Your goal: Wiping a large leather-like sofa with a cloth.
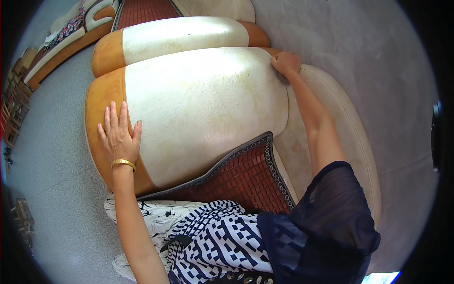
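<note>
My left hand (120,136), with a gold bangle (123,163) at the wrist, lies flat with fingers spread on the tan front panel (104,96) of a sofa armrest. The armrest's broad top (205,99) is off-white, creased leather-like material with yellowish patches. At its far end, by the beige backrest (330,106), my right hand (286,63) rests with curled fingers. A small dark patch shows below that hand; whether it is a held thing or a shadow, I cannot tell. A red-brown tile mat (244,174) with a dark patterned border covers the seat.
A second armrest (184,33) stands right behind the first, beside another red-brown mat (149,14). Another sofa (64,56) with patterned cloth (69,26) on it is at upper left. Wooden stools (16,106) line the left edge of the speckled grey floor (64,142).
</note>
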`<state>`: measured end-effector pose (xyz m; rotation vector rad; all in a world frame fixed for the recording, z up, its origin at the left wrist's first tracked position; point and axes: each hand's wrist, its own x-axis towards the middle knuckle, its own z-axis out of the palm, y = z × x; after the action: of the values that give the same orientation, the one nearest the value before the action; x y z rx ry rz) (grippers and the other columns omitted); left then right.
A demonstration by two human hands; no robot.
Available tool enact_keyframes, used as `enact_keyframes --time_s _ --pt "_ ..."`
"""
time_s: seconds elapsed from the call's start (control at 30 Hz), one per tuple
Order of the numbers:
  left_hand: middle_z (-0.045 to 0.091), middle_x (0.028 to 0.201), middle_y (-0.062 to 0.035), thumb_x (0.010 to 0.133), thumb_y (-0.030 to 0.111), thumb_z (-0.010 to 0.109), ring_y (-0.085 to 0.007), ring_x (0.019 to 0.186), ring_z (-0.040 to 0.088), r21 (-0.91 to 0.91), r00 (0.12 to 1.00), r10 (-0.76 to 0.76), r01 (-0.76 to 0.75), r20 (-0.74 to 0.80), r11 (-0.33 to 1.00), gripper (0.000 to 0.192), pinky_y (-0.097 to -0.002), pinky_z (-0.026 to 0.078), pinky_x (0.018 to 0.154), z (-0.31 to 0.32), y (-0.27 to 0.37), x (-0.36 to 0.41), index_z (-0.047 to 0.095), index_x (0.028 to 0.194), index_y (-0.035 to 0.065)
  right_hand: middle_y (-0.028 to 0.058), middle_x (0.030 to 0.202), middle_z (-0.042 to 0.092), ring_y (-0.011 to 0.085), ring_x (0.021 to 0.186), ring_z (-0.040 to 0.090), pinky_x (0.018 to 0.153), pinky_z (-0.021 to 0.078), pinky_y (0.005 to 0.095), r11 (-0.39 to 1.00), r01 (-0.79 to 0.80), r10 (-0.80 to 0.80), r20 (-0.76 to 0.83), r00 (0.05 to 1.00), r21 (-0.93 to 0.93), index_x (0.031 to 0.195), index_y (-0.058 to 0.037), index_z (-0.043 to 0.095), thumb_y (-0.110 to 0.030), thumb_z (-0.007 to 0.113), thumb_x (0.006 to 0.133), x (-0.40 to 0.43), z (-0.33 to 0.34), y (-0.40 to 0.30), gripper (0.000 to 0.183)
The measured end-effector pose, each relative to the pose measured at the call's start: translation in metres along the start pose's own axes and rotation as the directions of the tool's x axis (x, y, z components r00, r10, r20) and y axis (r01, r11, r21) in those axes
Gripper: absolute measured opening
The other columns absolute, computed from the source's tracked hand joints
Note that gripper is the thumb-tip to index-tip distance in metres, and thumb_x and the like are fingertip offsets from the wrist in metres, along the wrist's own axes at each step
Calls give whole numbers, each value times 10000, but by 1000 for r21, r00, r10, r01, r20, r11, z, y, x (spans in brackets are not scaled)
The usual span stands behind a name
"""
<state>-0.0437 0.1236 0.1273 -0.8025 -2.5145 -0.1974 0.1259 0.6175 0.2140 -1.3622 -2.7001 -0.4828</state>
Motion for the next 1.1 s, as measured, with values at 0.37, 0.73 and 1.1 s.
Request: enact_keyframes --time_s 0.37,0.73,1.1 --pt "291 1521 -52 926 506 423 -233 1414 234 1 1000 5 -5 6 1000 589 -523 157 1132 -2 2 2 362 1443 231 86 790 640 277 806 589 756 412 437 897 89 150 -487 860 433 703 -87 623 -375 555 810 -61 58 -11 315" --pt "289 1522 -49 933 534 393 -234 1414 231 8 1000 10 -10 6 1000 595 -530 155 1131 1 -1 1 360 1443 230 155 758 566 345 723 537 667 406 436 766 361 106 -658 745 532 727 -30 553 -235 596 785 -175 82 -16 217" --pt "268 1532 -44 934 540 390 -232 1418 220 6 1000 18 -18 10 1000 605 -527 139 1135 3 -1 1 344 1452 231 181 818 582 386 799 547 694 423 478 771 44 470 -613 636 636 800 3 570 -282 567 859 -155 115 -7 291"
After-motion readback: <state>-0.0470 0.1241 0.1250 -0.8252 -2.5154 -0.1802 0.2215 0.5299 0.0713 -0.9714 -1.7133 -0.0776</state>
